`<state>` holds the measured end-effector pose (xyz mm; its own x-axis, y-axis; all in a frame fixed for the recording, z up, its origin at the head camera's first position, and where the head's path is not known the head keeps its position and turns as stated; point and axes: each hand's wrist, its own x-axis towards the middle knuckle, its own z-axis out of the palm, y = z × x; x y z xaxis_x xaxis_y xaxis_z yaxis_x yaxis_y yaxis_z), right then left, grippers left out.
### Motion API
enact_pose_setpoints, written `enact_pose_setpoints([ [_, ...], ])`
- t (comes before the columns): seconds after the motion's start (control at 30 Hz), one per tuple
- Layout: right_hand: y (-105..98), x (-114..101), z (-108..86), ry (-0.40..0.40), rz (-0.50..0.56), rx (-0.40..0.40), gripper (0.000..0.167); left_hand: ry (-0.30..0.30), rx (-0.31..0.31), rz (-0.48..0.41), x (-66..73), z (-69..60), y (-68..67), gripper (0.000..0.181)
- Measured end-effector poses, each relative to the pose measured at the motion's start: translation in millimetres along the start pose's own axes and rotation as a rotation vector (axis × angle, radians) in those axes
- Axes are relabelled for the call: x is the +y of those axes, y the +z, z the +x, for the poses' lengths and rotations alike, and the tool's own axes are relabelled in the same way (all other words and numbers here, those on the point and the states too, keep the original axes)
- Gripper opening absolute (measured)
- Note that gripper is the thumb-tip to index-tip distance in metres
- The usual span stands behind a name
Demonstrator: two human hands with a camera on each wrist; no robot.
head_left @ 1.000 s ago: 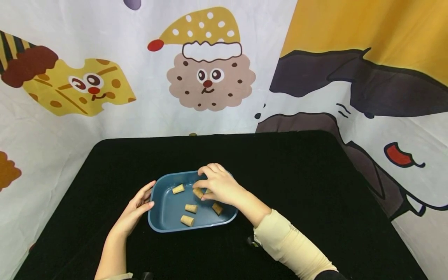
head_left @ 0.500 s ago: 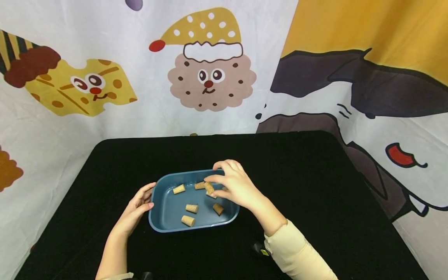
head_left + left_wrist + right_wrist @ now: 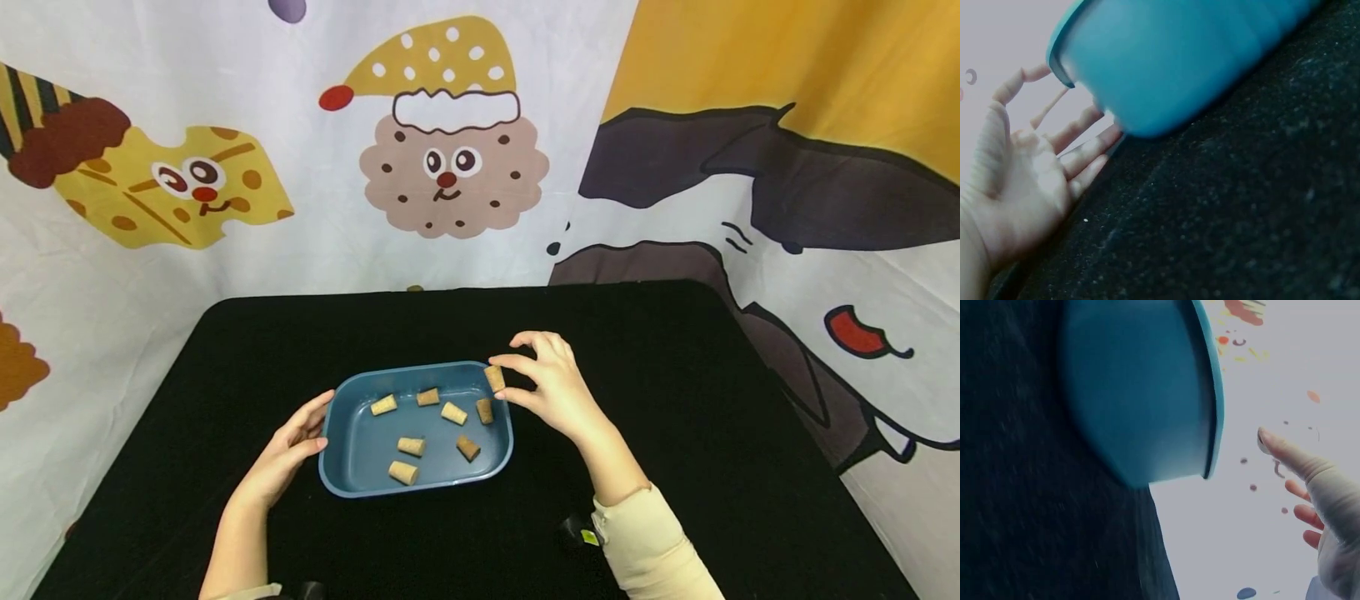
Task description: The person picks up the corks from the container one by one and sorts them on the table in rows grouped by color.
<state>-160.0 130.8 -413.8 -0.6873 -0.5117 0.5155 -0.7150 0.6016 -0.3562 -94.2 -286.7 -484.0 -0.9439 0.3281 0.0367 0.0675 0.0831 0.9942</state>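
A blue oblong tray holds several tan cork stoppers lying on their sides. Along its left end rests my left hand, thumb at the rim and fingers against the outer wall; the left wrist view has that hand with loosely extended fingers touching the tray. My right hand pinches one cork between thumb and index finger, over the tray's far right corner. In the right wrist view the thumb of the right hand points toward the tray, and no cork can be made out there.
A black cloth covers the table under the tray. Behind it hangs a white curtain printed with cartoon figures. A dark device sits by the right sleeve.
My right hand has lifted a cork from among the others and carried it right to the tray's far right corner. The left hand stays at the tray's left end.
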Motion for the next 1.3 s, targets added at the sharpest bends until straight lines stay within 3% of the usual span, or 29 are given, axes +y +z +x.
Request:
enact_pose_setpoints([
  [0.3,-3.9,30.9,-10.4,0.076,0.009,0.071,0.042,-0.027,-0.008,0.003,-1.8,-2.5,-5.1,0.06],
  [0.67,13.0,56.7,-25.6,0.185,0.047,0.018,0.041,0.004,-0.053,-0.05,-2.7,-4.3,-7.9,0.06],
  [1.3,32.5,81.0,-43.1,0.322,0.076,-0.066,0.039,0.018,-0.048,-0.051,-4.7,-3.3,-7.4,0.059],
])
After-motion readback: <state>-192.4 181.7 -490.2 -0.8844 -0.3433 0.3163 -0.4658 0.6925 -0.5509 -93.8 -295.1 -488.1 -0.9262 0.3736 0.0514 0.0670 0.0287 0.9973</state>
